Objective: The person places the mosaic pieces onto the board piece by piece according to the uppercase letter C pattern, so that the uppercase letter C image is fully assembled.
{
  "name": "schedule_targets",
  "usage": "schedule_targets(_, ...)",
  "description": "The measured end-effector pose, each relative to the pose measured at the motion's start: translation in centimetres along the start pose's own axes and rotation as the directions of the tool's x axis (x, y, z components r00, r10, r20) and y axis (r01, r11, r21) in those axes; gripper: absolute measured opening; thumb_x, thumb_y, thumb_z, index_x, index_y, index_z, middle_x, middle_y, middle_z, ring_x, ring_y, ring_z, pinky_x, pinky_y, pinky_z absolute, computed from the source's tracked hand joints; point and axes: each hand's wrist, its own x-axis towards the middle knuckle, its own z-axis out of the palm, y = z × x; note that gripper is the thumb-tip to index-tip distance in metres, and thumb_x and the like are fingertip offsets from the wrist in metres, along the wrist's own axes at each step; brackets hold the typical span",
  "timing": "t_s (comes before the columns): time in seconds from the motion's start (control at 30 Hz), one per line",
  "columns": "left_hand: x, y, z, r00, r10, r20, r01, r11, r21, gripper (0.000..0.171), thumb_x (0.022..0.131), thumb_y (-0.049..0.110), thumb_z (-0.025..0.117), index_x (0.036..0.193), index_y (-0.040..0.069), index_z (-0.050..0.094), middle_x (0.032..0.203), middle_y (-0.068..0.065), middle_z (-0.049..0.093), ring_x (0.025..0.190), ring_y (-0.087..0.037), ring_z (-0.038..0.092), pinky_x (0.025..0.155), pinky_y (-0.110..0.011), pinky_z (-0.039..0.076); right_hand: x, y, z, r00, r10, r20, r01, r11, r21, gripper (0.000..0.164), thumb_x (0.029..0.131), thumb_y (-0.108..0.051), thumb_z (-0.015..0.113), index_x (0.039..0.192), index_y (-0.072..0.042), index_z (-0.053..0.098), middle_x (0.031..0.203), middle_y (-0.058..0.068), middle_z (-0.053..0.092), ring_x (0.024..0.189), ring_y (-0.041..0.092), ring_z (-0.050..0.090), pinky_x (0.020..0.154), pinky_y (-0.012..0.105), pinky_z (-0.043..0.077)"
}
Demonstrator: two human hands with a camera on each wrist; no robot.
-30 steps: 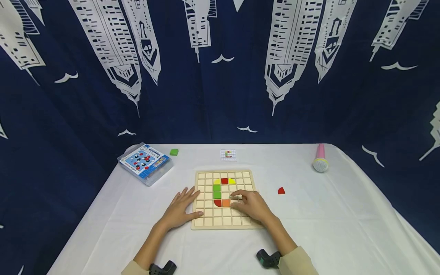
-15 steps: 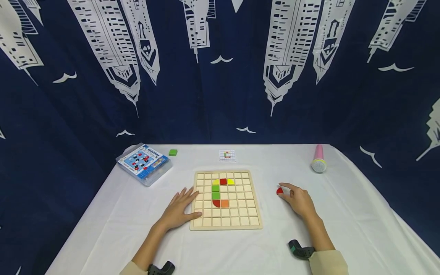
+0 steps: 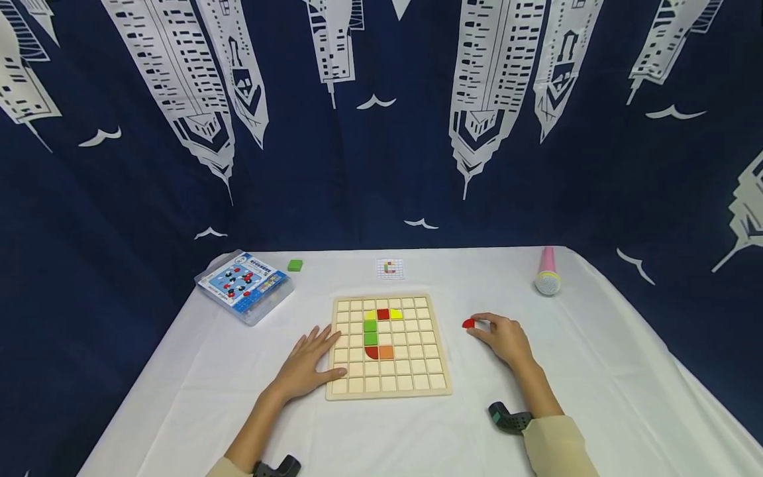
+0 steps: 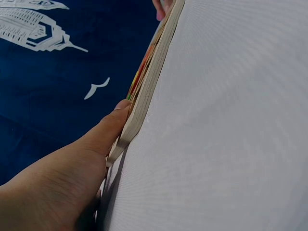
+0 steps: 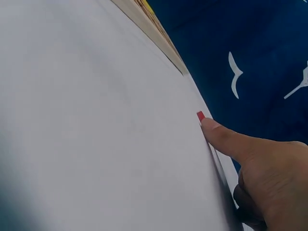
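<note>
My right hand [image 3: 505, 341] pinches a red quarter-round tile [image 3: 468, 324] between thumb and fingers, right of the wooden grid board [image 3: 411, 384]. In the right wrist view, only a small end of that red tile [image 5: 200, 115] shows beyond the thumb. With fingers spread, my left hand [image 3: 303, 368] rests on the board's left edge; its thumb [image 4: 115, 118] lies over the frame in the left wrist view. Set in the board are two yellow pieces and a red square [image 3: 383, 314] along the top, green squares [image 3: 370, 332] below, then a dark red quarter-round [image 3: 372, 352] and an orange square [image 3: 386, 352].
Behind the board lies a small printed pattern card [image 3: 390, 268]. A loose green square [image 3: 295, 265] sits near a clear plastic box with a blue label [image 3: 243, 285] at the back left. At the back right is a pink toy microphone [image 3: 547, 273].
My right hand has moved from the board out to the right, picked up the red quarter-round tile, and drawn slightly back leftward with it. The left hand stays on the board.
</note>
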Motion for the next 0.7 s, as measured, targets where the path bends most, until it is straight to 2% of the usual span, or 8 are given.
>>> schedule_targets(0.2,0.0,-0.1,0.1,1.000,0.006,0.003,-0.006,1.000,-0.002,0.084,0.079,0.063,0.058,0.144,0.016,0.035,0.151,-0.007,0.023,0.139,-0.028,0.010,0.112,-0.045,0.005,-1.1,0.7,-0.2,1.000,-0.001,-0.017,0.001,1.000,0.010,0.026,0.079,-0.026,0.074,0.097,-0.008,0.071,0.050,-0.003,0.036,0.046,0.011,0.031,0.042,0.025,0.025)
schedule_targets(0.33,0.1,0.0,-0.1,1.000,0.017,-0.007,-0.017,1.000,-0.008,0.083,0.079,0.061,0.058,0.143,0.016,0.035,0.150,-0.008,0.023,0.139,-0.029,0.011,0.112,-0.046,0.005,-0.5,0.4,0.2,0.999,-0.039,-0.035,0.039,0.999,0.024,0.029,0.077,-0.026,0.075,0.100,-0.010,0.069,0.052,-0.004,0.036,0.047,0.011,0.030,0.042,0.025,0.024)
schedule_targets(0.47,0.0,-0.1,0.1,1.000,0.014,-0.004,-0.014,1.000,-0.006,0.083,0.079,0.062,0.058,0.143,0.015,0.036,0.150,-0.007,0.024,0.139,-0.029,0.011,0.112,-0.046,0.005,0.2,-0.4,0.8,0.997,-0.078,0.003,0.078,0.996,0.032,0.036,0.078,-0.027,0.075,0.109,-0.011,0.067,0.051,-0.005,0.036,0.046,0.010,0.029,0.042,0.025,0.023)
schedule_targets(0.6,-0.1,-0.1,0.1,1.000,0.009,-0.004,-0.009,1.000,-0.006,0.083,0.078,0.063,0.058,0.143,0.016,0.036,0.150,-0.007,0.024,0.139,-0.029,0.011,0.112,-0.046,0.005,0.7,-1.0,0.8,0.992,-0.108,0.057,0.106,0.994,0.038,0.035,0.077,-0.029,0.075,0.107,-0.013,0.069,0.051,-0.005,0.036,0.046,0.009,0.028,0.042,0.025,0.022)
schedule_targets(0.7,-0.1,-0.1,0.1,1.000,0.009,-0.006,-0.009,1.000,-0.008,0.083,0.078,0.063,0.058,0.144,0.017,0.035,0.150,-0.007,0.024,0.139,-0.029,0.011,0.112,-0.046,0.005,0.7,-0.8,0.4,0.992,-0.083,0.091,0.080,0.996,0.040,0.035,0.075,-0.033,0.076,0.104,-0.014,0.070,0.052,-0.005,0.036,0.048,0.010,0.029,0.043,0.025,0.022)
